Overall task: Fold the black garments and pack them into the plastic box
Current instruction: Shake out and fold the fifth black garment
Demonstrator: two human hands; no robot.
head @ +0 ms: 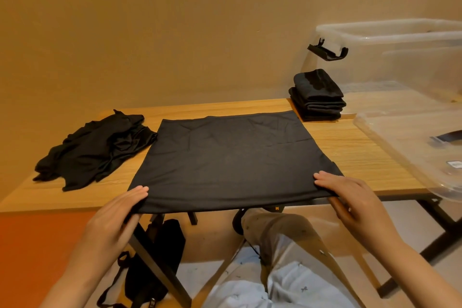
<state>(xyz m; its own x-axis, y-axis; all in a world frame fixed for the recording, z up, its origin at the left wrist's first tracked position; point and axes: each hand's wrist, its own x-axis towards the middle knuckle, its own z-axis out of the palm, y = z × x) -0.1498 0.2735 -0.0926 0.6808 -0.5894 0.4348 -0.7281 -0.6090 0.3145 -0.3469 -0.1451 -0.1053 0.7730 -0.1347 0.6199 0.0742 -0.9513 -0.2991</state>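
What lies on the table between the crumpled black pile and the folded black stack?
The head view shows a black garment spread flat between the crumpled pile and the folded stack.

matt black cloth garment [232,157], wood-grain table [355,147]

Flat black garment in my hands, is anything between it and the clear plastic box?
Yes: the stack of folded black garments sits between the flat black garment and the clear plastic box, beside its wall.
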